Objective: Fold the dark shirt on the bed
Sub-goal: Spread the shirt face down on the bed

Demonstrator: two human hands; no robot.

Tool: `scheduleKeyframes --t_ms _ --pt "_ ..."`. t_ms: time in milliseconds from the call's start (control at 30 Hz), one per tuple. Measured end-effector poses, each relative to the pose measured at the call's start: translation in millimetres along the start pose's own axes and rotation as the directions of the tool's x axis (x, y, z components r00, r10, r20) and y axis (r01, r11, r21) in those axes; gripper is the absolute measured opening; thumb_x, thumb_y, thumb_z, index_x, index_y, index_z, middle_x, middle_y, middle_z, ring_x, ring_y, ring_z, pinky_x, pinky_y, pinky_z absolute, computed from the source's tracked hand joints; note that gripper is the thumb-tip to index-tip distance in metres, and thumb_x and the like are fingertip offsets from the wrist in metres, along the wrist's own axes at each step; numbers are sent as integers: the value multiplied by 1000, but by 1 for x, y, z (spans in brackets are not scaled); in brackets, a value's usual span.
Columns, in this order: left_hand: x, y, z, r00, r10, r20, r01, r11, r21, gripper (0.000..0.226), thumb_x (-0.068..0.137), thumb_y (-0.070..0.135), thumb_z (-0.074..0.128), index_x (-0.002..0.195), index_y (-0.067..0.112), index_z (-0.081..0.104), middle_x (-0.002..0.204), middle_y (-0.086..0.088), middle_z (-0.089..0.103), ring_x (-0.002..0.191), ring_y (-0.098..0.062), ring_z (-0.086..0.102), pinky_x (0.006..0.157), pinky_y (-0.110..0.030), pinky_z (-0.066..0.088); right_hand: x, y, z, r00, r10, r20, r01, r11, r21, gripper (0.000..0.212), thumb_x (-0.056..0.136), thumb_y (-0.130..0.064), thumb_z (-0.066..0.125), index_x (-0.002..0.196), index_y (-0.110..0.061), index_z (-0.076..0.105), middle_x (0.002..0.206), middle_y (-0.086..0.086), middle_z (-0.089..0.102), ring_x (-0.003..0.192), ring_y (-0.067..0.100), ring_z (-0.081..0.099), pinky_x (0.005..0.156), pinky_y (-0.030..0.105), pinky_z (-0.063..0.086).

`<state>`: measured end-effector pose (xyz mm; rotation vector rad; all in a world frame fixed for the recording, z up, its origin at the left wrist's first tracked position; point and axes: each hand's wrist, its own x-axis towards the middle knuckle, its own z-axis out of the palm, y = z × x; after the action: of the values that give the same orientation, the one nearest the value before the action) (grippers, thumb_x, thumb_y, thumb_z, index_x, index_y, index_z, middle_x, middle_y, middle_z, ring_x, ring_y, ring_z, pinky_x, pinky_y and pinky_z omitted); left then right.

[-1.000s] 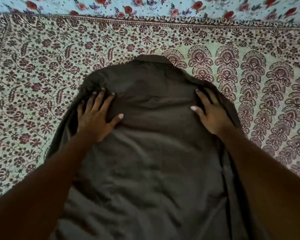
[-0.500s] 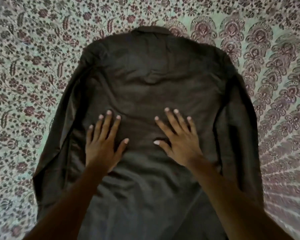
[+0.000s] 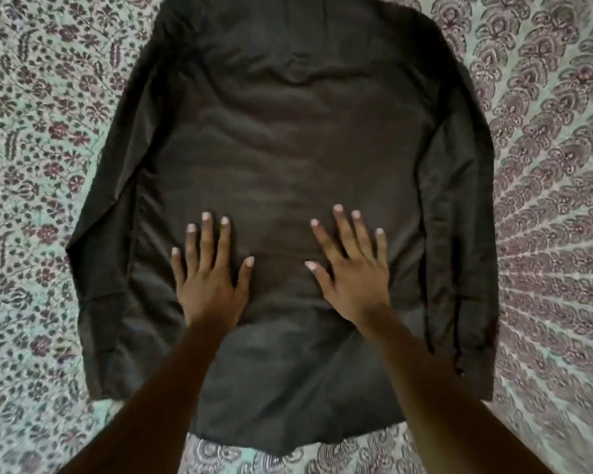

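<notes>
Change: both hands have slid down from the shoulders to the shirt's lower back.
Left hand (image 3: 210,278): flat, fingers spread, gripping nothing.
Dark shirt (image 3: 288,131): spread on the patterned bedspread (image 3: 31,165), sleeves alongside.
Right hand (image 3: 351,273): flat, fingers splayed, pressing cloth.

Dark brown shirt (image 3: 288,148), floral maroon-on-green bedspread (image 3: 42,131)

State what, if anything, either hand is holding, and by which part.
Nothing is held. The left hand and right hand lie flat, fingers spread, pressing on the lower back of the dark shirt, with no fabric gripped.
</notes>
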<state>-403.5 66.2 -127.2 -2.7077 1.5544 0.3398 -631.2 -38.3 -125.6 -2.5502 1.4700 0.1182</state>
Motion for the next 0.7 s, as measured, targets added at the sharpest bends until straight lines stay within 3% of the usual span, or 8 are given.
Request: scheduleKeyframes --t_ms 100,167,233,300,333,433,567,700 --pt "-36 -43 1 993 -118 -17 117 993 -4 74 101 63 27 166 32 9 175 3 2 161 -28 7 127 -57 13 -37 49 1 961 257 -106 -254 966 42 69 102 -69 32 162 -37 21 173 2 11 158 28 16 123 51 26" --pt "-56 -54 -2 986 -164 -19 164 986 2 75 102 62 25 166 27 8 175 0 2 160 -31 9 125 -60 16 -51 67 0 927 348 -143 -327 933 152 72 102 -67 37 163 -29 25 171 9 19 153 34 30 115 50 39" --pt "-70 -43 -3 991 -135 0 135 991 25 77 102 62 25 166 23 11 175 -3 4 160 -33 11 125 -61 16 -51 60 -1 898 427 -109 -402 894 196 76 102 -68 39 164 -27 20 170 14 17 150 40 31 114 55 41" --pt "-86 -23 0 999 0 40 -2 999 46 77 102 62 30 166 23 14 175 -3 8 159 -33 14 125 -59 17 -51 37 -2 906 419 -53 -404 897 178 78 102 -69 36 165 -27 14 172 15 7 155 42 18 118 59 30" --pt "-95 -15 2 998 34 50 -36 999 39 76 102 62 32 166 25 14 175 -2 7 159 -33 14 124 -58 19 -56 27 0 936 348 -45 -339 929 148 78 102 -69 33 165 -26 14 172 14 5 157 41 12 121 60 25" --pt "-113 -10 4 994 -85 69 88 995 -36 75 101 65 31 165 33 9 175 4 2 161 -31 8 125 -58 18 -95 19 9 984 176 -18 -174 983 54 76 100 -70 31 164 -31 16 173 5 5 159 36 7 123 59 20" --pt "-128 -29 -4 978 -192 80 198 977 -84 74 100 64 33 165 32 14 175 2 6 160 -33 11 123 -58 23 -152 38 10 926 376 -34 -370 922 113 75 99 -68 33 163 -34 17 173 2 9 154 38 22 106 60 43" --pt "-137 -53 -14 931 -349 108 361 923 -132 64 102 46 42 160 21 30 171 -4 21 155 -35 23 116 -64 28 -191 37 8 856 515 -38 -501 846 182 76 98 -60 41 158 -14 32 162 19 28 139 46 38 97 63 45"
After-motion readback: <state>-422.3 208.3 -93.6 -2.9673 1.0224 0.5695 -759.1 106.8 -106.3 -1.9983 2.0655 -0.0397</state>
